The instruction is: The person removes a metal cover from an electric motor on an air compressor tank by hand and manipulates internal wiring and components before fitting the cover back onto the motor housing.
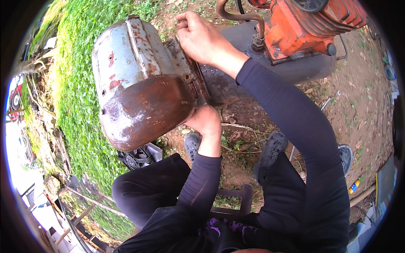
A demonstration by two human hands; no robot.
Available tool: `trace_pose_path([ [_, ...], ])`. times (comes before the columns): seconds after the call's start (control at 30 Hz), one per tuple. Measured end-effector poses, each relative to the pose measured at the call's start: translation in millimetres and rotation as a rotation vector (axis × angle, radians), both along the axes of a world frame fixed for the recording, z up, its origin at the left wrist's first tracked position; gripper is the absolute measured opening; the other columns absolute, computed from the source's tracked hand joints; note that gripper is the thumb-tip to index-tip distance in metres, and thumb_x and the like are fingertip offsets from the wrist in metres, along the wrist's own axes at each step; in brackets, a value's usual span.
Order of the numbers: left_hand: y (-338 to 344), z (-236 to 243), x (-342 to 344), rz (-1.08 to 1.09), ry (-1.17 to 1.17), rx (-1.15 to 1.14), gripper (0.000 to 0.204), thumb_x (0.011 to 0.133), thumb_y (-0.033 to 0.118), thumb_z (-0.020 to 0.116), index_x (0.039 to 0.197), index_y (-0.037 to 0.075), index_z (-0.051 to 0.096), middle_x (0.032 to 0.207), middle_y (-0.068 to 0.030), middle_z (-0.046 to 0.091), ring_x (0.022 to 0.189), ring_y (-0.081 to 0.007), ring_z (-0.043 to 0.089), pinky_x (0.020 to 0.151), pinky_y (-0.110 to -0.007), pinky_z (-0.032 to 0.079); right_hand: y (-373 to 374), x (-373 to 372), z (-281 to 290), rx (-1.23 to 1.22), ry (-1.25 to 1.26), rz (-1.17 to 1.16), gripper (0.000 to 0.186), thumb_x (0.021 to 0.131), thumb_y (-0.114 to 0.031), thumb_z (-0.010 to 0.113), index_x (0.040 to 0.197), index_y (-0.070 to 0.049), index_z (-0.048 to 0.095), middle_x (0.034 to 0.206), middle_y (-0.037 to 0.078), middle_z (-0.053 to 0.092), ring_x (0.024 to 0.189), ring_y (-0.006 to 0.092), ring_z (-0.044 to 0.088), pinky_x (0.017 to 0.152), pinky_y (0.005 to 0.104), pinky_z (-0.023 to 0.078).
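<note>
The rusty motor lies left of both hands, its long axis running left-right. The right hand curls over its top rear edge; the left hand (fingers hidden) presses beneath.

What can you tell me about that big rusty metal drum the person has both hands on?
The rusty metal drum is a squat cylinder lying on its side, grey paint flaking to red-brown rust, its near end cap wholly rusted. A raised seam runs along its top. It sits beside grass, joined to a dark tank. The left hand presses its lower rim; the right hand grips its upper back edge.
</note>
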State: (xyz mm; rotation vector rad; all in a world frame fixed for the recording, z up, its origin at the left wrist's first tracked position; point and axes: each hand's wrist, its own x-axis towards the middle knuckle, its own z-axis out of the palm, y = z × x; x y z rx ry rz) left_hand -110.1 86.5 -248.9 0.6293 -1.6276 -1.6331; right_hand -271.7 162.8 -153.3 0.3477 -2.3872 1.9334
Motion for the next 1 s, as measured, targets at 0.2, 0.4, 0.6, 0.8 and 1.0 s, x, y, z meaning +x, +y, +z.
trace_pose_path([
  [0.2,-13.8,-17.3,6.7,-0.133,0.169,0.273,0.045,0.102,0.026,0.039,0.14,0.001,0.045,0.145,-0.007,0.048,0.129,-0.0201,0.045,0.112,-0.035,0.027,-33.9,-25.4,-3.2,0.048,-0.296,0.093,0.05,0.097,-0.042,0.046,0.105,0.0,0.071,0.103,0.028,0.067,0.105,0.0381,0.065,0.094,0.043,0.047],
  [0.4,-5.2,-7.9,5.3,-0.114,0.014,0.085,0.047,0.1,0.024,0.051,0.138,-0.002,0.047,0.143,-0.0088,0.051,0.128,-0.0203,0.048,0.111,-0.036,0.03,-19.5,-22.7,-6.8,0.228,-0.204,0.141,0.035,0.094,-0.032,0.053,0.104,-0.005,0.073,0.1,0.025,0.069,0.096,0.036,0.067,0.086,0.0415,0.051],
  [0.6,1.4,-4.8,-9.1,-0.078,0.05,0.04,0.045,0.086,0.01,0.067,0.128,-0.004,0.055,0.133,-0.0142,0.059,0.115,-0.0233,0.058,0.098,-0.039,0.044,22.3,77.5,12.8,0.036,0.357,-0.158,0.021,0.082,0.002,0.047,0.078,0.001,0.067,0.073,0.018,0.065,0.074,0.0381,0.065,0.075,0.0432,0.053],
  [0.8,-58.9,-123.6,5.6,-0.009,0.251,0.419,0.018,0.078,0.023,0.065,0.087,0.009,0.072,0.091,-0.0014,0.072,0.08,-0.0219,0.068,0.067,-0.038,0.049,260.8,82.9,42.0,0.163,0.085,-0.666,0.02,0.088,-0.005,0.051,0.104,0.001,0.061,0.083,0.002,0.061,0.071,0.0104,0.055,0.063,0.0248,0.044],
  [1.0,-47.5,-93.9,-2.1,-0.213,0.244,0.647,0.029,0.086,0.023,0.061,0.109,0.005,0.064,0.112,-0.0061,0.067,0.096,-0.0207,0.063,0.083,-0.035,0.047,357.8,-10.3,-29.7,-0.043,-0.636,-0.812,0.024,0.094,-0.03,0.052,0.096,-0.011,0.065,0.077,0.005,0.057,0.061,0.0144,0.046,0.055,0.0323,0.038],
])
